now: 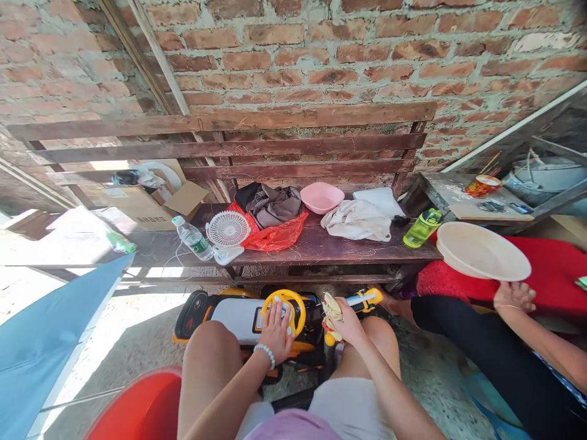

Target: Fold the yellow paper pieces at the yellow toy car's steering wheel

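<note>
Between my knees stands a black, white and yellow ride-on toy car with a yellow steering wheel (301, 313). My left hand (276, 333), a beaded bracelet at its wrist, lies on the middle of the wheel with fingers stretched out flat. Bunched in the fingers of my right hand (349, 325) is a pale yellow cloth (333, 307) with some red on it. That hand is closed around it, beside a yellow-ended grey part (362, 299) of the toy. The white hood (233, 318) extends to the left of the wheel.
A wooden bench (293, 247) holds a water bottle (195, 238), white fan (228, 228), red bag (279, 236), pink basin (321, 197), white cloth (360, 219) and green bottle (422, 228). At right, a person's hand (514, 298) is near a cream basin (483, 249). A blue umbrella (59, 342) juts in at left.
</note>
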`<state>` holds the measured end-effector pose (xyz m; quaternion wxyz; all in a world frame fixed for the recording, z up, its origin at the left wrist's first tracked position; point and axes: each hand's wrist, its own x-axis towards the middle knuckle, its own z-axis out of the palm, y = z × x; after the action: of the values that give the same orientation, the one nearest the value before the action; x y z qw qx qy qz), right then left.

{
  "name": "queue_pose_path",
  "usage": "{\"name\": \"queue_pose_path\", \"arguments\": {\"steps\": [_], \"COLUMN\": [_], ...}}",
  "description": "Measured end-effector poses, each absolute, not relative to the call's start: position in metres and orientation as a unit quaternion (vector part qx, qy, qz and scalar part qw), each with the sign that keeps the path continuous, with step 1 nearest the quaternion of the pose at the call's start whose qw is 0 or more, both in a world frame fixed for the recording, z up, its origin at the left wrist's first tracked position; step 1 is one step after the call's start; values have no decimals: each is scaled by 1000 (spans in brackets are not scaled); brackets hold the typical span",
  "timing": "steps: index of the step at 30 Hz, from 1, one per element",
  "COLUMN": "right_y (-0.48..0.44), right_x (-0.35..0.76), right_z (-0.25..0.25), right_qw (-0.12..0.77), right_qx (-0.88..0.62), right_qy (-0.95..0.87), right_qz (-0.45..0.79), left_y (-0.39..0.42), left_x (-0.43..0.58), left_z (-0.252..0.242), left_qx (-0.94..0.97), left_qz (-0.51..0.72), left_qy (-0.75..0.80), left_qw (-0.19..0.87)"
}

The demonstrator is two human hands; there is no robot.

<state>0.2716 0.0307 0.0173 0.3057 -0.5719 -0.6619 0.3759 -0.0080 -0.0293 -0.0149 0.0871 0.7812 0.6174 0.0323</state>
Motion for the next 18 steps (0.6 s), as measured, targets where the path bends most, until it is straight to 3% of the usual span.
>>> {"name": "queue_pose_path", "arguments": {"steps": [6, 18], "right_y": [21, 4], "right_x": [262, 254], "right_z": [19, 13], "right_qw": [249, 384], "right_qx": [-636, -695], "right_qy": [-648, -530], "right_qz": [337, 297], "left_y": [-29, -25], "left_x": [-12, -8], "left_z": [-21, -25], "left_qx": [791, 771], "left_qz": [42, 82], "left_qy": [605, 621], "left_qw": [76, 114]}}
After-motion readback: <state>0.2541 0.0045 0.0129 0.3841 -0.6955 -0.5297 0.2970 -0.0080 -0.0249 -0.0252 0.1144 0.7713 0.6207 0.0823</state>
